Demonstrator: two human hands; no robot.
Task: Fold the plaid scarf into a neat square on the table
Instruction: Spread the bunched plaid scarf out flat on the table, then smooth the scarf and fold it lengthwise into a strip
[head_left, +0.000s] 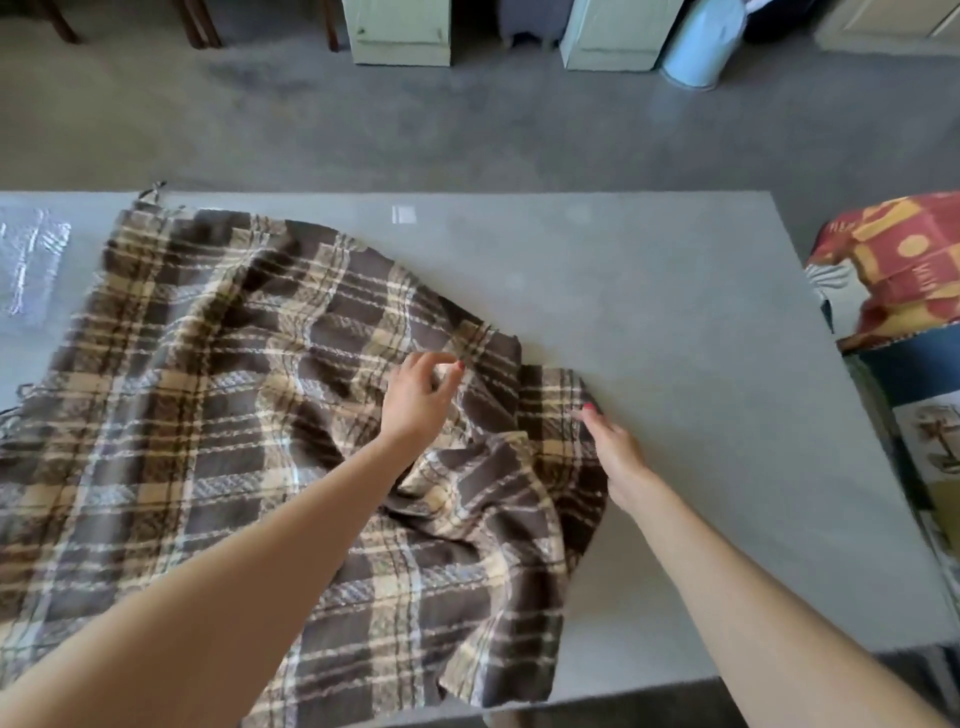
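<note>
A brown, tan and cream plaid scarf (218, 415) lies spread and rumpled over the left and middle of the grey table (675, 322), with a fringe at its far left corner. My left hand (418, 397) hovers over a raised fold near the scarf's right side, fingers curled and slightly apart, thumb and fingertips close to the cloth. My right hand (615, 449) rests at the scarf's right edge, with its fingertips pinching the edge of the fabric. The scarf's near edge hangs over the table's front.
A clear plastic bag (28, 260) lies at the table's left end. A red and yellow patterned cushion (904, 265) sits on a seat right of the table. Pale cabinets (400, 31) and a light blue bin (698, 47) stand across the grey floor.
</note>
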